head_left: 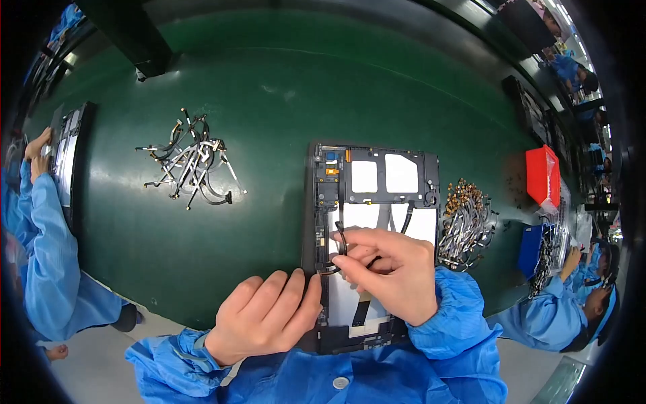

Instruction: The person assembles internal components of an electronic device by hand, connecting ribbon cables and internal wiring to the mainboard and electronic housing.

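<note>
An opened tablet-like device (373, 207) lies before me, with a black frame, white panels and small circuit parts along its left side. My right hand (393, 269) is over its middle, thumb and forefinger pinching a thin black cable (341, 236). The cable curves down toward the device's left edge. There my left hand (269, 313) rests with fingers bent close together, their tips at the edge beside the cable's lower end. My left thumb is hidden, and whether that hand grips anything is unclear. A wider black strip (362, 312) lies lower on the device.
A loose heap of black and silver cables (195, 158) lies left on the green table (269, 87). Another cable pile (465, 225) sits right of the device. Farther right stand a red bin (542, 178) and a blue bin (531, 249). People in blue sleeves work at both sides.
</note>
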